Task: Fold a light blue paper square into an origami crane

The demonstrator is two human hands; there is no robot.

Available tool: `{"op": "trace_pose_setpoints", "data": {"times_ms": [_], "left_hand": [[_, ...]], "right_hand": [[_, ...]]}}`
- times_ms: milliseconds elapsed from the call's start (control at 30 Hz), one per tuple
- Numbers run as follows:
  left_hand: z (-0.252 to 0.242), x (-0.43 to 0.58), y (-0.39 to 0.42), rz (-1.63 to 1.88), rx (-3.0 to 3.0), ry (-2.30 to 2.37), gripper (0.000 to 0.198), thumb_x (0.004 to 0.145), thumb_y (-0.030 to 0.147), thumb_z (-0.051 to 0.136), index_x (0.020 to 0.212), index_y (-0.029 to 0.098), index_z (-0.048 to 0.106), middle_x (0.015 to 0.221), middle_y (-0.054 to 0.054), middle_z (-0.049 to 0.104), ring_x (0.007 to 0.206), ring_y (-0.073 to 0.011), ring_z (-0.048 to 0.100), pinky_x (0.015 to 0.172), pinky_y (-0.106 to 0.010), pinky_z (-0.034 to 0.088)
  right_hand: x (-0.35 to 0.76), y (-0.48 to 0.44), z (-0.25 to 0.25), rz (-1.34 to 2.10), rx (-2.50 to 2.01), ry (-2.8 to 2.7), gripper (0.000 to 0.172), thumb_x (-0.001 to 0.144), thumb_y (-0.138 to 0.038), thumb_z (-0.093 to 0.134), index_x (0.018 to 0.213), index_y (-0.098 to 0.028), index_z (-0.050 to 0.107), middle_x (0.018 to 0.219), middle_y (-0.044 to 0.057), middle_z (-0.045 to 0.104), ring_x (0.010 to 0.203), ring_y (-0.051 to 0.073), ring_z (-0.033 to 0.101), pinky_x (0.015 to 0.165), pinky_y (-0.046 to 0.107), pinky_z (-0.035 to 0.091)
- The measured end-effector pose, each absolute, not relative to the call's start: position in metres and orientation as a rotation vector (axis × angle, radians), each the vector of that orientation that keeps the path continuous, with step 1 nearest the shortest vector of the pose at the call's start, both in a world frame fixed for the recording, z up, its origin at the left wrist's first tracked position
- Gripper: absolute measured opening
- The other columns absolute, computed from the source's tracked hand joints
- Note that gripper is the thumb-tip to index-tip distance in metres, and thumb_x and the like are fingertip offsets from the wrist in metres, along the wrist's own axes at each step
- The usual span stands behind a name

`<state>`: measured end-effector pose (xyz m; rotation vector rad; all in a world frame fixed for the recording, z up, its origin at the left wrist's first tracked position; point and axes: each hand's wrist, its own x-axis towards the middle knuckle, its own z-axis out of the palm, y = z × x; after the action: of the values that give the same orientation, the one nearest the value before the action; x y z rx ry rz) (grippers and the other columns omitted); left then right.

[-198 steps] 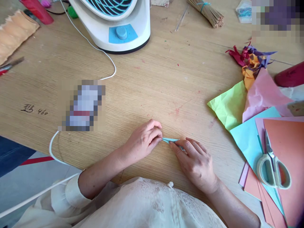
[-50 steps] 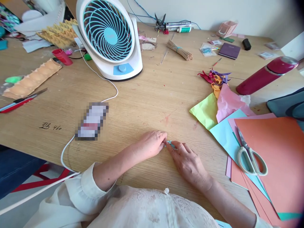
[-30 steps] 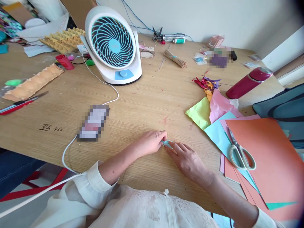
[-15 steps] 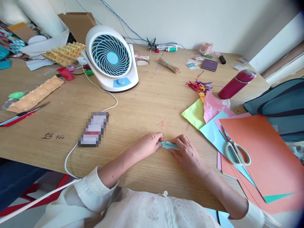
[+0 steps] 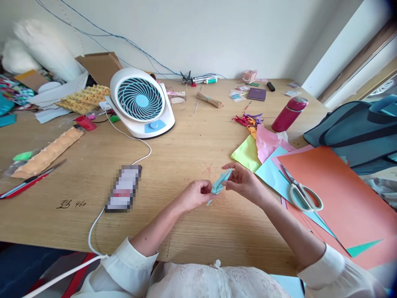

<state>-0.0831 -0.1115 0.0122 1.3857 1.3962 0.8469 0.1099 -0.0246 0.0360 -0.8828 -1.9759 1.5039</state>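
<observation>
A small folded light-blue paper (image 5: 220,182) is held up between both hands, tilted, above the wooden table (image 5: 186,153). My left hand (image 5: 198,194) pinches its lower left end between thumb and fingers. At its upper right end, my right hand (image 5: 242,181) grips the edge with thumb and fingertips. To the right lie scissors with pale handles (image 5: 305,196) on a stack of orange paper (image 5: 338,182) and blue sheets (image 5: 274,174). Yellow-green paper (image 5: 247,153) and pink paper (image 5: 268,142) lie just beyond my right hand.
A white fan (image 5: 141,101) stands at the back left, and a phone (image 5: 123,188) with a white cable lies left of my hands. A dark red bottle (image 5: 290,114) and a blue-grey bag (image 5: 356,132) are at the right. Coloured ribbons (image 5: 249,120) lie further back.
The blue paper has been raised from lying level near the table to a tilt, its right end up. My right hand has moved up and left. The camera view has shifted upward.
</observation>
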Motion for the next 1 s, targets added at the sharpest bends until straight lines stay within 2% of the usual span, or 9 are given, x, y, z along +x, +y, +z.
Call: {"op": "trace_pose_setpoints", "data": {"times_ms": [67,167,367,467,533,700,867,1000], "left_hand": [[0.014,-0.079,-0.107,0.927,1.27,1.344,0.04,0.079,0.052,0.068,0.072,0.018,0.047,0.062,0.007,0.045,0.052,-0.0079,0.044,0.049,-0.02,0.037],[0.015,-0.072,-0.101,1.039,1.138,1.29,0.046,0.078,0.061,0.067,0.082,0.018,0.05,0.068,0.005,0.051,0.053,-0.008,0.05,0.048,-0.02,0.042],[0.012,-0.067,-0.093,1.052,1.029,1.21,0.047,0.069,0.051,0.083,0.087,0.016,0.056,0.073,0.001,0.064,0.062,-0.0121,0.063,0.057,-0.024,0.054],[0.016,-0.077,-0.089,1.015,1.032,1.154,0.047,0.067,0.045,0.086,0.092,0.016,0.059,0.079,-0.001,0.067,0.071,-0.0162,0.069,0.06,-0.025,0.056],[0.018,-0.085,-0.086,1.013,1.033,1.122,0.044,0.071,0.048,0.082,0.091,0.016,0.059,0.084,-0.002,0.067,0.075,-0.0176,0.071,0.058,-0.025,0.057],[0.009,-0.091,-0.078,1.054,1.018,1.123,0.042,0.076,0.051,0.078,0.079,0.015,0.056,0.065,0.002,0.061,0.057,-0.0117,0.065,0.053,-0.022,0.054],[0.0,-0.088,-0.079,1.094,1.01,1.146,0.039,0.078,0.049,0.077,0.08,0.015,0.057,0.063,0.003,0.062,0.053,-0.0097,0.062,0.053,-0.021,0.054],[-0.003,-0.087,-0.082,1.08,1.014,1.163,0.04,0.075,0.05,0.078,0.083,0.015,0.061,0.072,0.0,0.066,0.061,-0.0142,0.069,0.056,-0.024,0.057]], "right_hand": [[0.102,-0.025,0.035,1.557,-0.857,-1.835,0.041,0.083,-0.052,0.065,0.108,-0.021,0.058,0.08,0.001,0.065,0.072,0.016,0.061,0.067,0.029,0.05],[0.093,-0.034,0.026,1.629,-0.849,-1.711,0.041,0.08,-0.058,0.068,0.089,-0.019,0.061,0.078,0.003,0.066,0.069,0.015,0.06,0.065,0.029,0.05],[0.088,-0.041,0.01,1.791,-0.857,-1.578,0.045,0.076,-0.062,0.071,0.07,-0.02,0.055,0.061,0.0,0.061,0.057,0.015,0.058,0.059,0.03,0.047],[0.089,-0.035,0.004,1.806,-0.89,-1.539,0.046,0.074,-0.061,0.074,0.069,-0.019,0.056,0.061,0.0,0.061,0.056,0.014,0.056,0.058,0.029,0.044],[0.09,-0.032,0.0,1.792,-0.923,-1.526,0.044,0.072,-0.058,0.077,0.067,-0.018,0.057,0.06,-0.002,0.058,0.055,0.011,0.05,0.055,0.026,0.039],[0.09,-0.03,-0.008,1.792,-0.993,-1.54,0.044,0.069,-0.056,0.08,0.065,-0.017,0.06,0.056,-0.004,0.053,0.051,0.009,0.04,0.05,0.024,0.03],[0.09,-0.029,-0.007,1.82,-1.0,-1.588,0.043,0.074,-0.058,0.075,0.071,-0.016,0.065,0.062,0.0,0.061,0.057,0.012,0.05,0.057,0.026,0.04],[0.09,-0.03,-0.01,1.787,-1.026,-1.613,0.043,0.081,-0.061,0.067,0.075,-0.018,0.06,0.063,0.0,0.061,0.055,0.013,0.052,0.054,0.027,0.043]]}}
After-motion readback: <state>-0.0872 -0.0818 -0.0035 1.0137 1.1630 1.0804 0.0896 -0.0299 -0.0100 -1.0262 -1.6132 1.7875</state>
